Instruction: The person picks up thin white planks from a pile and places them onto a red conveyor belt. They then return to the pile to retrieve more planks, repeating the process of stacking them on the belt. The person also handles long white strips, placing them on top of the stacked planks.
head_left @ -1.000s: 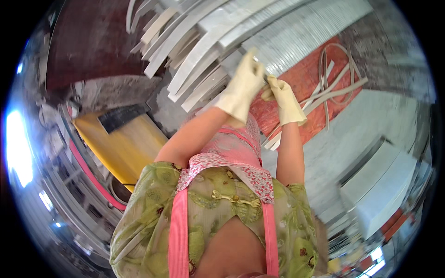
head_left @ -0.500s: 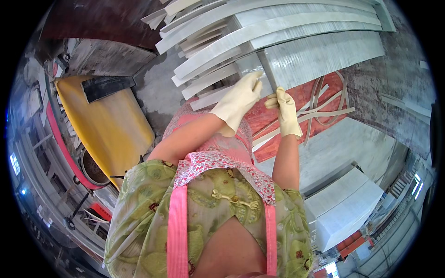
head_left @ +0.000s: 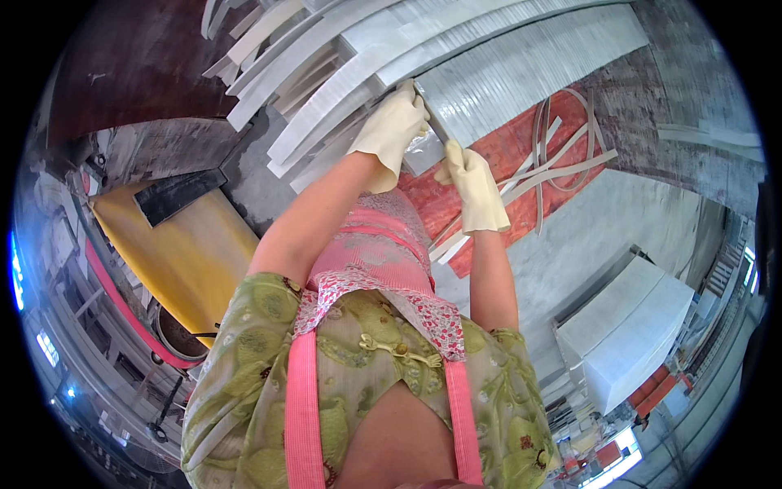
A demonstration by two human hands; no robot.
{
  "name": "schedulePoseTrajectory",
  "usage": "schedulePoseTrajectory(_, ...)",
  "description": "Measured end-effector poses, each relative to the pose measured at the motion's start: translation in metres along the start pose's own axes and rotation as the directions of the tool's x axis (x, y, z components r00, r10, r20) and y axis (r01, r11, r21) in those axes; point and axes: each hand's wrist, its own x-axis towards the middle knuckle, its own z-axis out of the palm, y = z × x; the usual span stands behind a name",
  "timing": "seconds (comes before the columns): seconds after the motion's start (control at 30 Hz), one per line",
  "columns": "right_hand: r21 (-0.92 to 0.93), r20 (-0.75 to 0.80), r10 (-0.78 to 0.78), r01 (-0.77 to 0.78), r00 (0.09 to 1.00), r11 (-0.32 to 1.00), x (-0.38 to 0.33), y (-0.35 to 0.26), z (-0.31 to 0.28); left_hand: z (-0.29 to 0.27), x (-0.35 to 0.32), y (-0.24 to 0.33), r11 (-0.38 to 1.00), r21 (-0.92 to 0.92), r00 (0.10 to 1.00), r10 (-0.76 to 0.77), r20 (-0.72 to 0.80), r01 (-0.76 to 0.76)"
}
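Both my hands wear cream rubber gloves. They are at the near left end of a long block of thin, pale grey strips (head_left: 521, 69) packed side by side. My left hand (head_left: 395, 124) is closed at the far corner of that end, its fingertips partly hidden. My right hand (head_left: 472, 187) pinches the near corner, thumb and fingers together. A narrow dark edge runs between the two hands along the block's end. Shiny clear plastic film (head_left: 423, 151) shows just below it, between the gloves.
More long pale strips (head_left: 326, 90) are stacked beyond, their ends sticking out leftward. Loose narrow bands (head_left: 558, 171) lie on a red sheet (head_left: 464, 204) under the block. A yellow curved panel (head_left: 175, 253) stands left, with a dark slab (head_left: 179, 196) on it. A white box (head_left: 627, 334) sits right.
My left hand has moved to the far corner of the block's end, and my right hand has shifted up and left. The whole view has turned slightly.
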Motion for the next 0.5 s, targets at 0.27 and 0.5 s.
schedulePoseTrajectory(0.27,-0.188,-0.149,-0.112,0.083,0.982,0.979,-0.019,-0.025,-0.005,-0.011,-0.012,0.037,0.997,0.010,0.994,-0.079,0.074,0.079)
schedulePoseTrajectory(0.5,-0.478,-0.191,-0.510,0.374,0.839,0.794,-0.028,-0.036,-0.027,-0.020,-0.022,0.072,0.991,0.068,0.990,-0.117,0.076,0.112)
